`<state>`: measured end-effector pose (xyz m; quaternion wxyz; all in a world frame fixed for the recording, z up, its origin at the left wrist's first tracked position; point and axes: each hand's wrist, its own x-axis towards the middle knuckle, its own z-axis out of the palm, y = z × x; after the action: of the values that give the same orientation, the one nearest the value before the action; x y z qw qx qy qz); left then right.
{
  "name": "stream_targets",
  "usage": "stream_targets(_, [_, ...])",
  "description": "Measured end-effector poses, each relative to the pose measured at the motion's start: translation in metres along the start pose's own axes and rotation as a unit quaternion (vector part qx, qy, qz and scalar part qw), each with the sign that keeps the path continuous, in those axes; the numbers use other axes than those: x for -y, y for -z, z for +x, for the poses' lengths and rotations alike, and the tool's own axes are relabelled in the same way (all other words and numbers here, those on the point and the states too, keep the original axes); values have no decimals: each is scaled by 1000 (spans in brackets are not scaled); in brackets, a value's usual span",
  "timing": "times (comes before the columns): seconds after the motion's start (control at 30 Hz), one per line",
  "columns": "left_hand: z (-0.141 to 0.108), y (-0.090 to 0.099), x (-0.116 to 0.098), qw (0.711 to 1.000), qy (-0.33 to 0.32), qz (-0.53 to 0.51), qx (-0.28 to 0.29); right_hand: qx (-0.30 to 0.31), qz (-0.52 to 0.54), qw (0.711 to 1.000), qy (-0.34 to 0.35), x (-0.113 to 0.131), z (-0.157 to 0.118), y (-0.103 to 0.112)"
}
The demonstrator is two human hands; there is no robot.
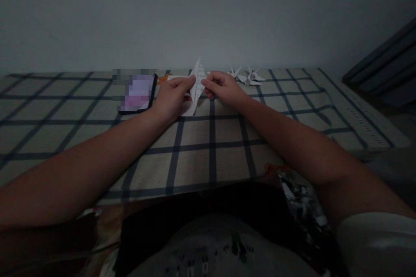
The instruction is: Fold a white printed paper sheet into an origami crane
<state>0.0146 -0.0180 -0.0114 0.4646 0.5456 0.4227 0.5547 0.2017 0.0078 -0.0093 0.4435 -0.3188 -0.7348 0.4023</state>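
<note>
Your left hand (172,97) and right hand (221,86) both pinch the folded paper (197,84); finished paper cranes (248,76) lie at two o'clock, phone (138,94) at nine.

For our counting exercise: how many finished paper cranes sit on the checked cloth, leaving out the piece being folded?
2. One finished crane sits just beyond the right hand; the other finished crane lies right of it. Dim light could hide more.
</note>
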Motion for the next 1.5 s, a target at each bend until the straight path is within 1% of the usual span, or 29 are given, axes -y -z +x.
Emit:
stream_targets(0.07, [1, 1, 1, 1000, -7, 12, -2, 2, -6, 1000, -2, 0, -1, -1])
stream_targets(0.17, [0, 1, 0, 1000, -10, 21, -5, -14, -15, 1000, 2, 1, -1, 0])
stream_targets(0.27, [-2, -1, -2, 1000, 0, 7, 5, -28, -27, 999, 13, 2, -2, 0])
stream_targets(0.4, [-4, -3, -5, 1000, 11, -3, 0, -22, -44, 999, 9, 2, -3, 1])
stream_targets(0.5, [-3, -4, -6, 999, 18, -39, 6, -26, -27, 999, 14, 2, -3, -1])
stream_targets(0.63, [-1, -5, -10, 996, 42, -83, 11, -42, 14, 998, 41, 3, -4, -2])
stream_targets(0.73, [-1, -6, -12, 994, 74, -77, 30, -13, 3, 999, 50, 9, -5, 2])
stream_targets(0.83, [-2, -6, -12, 993, 82, -68, 54, 31, -28, 997, 59, 17, -6, 8])
stream_targets(0.87, [-2, -5, -12, 993, 80, -65, 58, 37, -37, 997, 60, 19, -6, 10])
stream_targets(0.93, [-2, -5, -12, 994, 76, -58, 57, 40, -52, 996, 61, 21, -6, 13])
stream_targets(1.07, [-1, -5, -10, 995, 73, -56, 38, 26, -84, 993, 73, 21, -5, 15])
stream_targets(1.13, [-1, -4, -9, 994, 77, -66, 41, 21, -97, 992, 80, 20, -4, 16])
stream_targets(1.3, [0, -3, -8, 992, 94, -82, 36, 28, -89, 992, 86, 18, -5, 19])
stream_targets(1.5, [-3, -5, -9, 992, 104, -59, 42, 34, -91, 992, 79, 14, -4, 23])
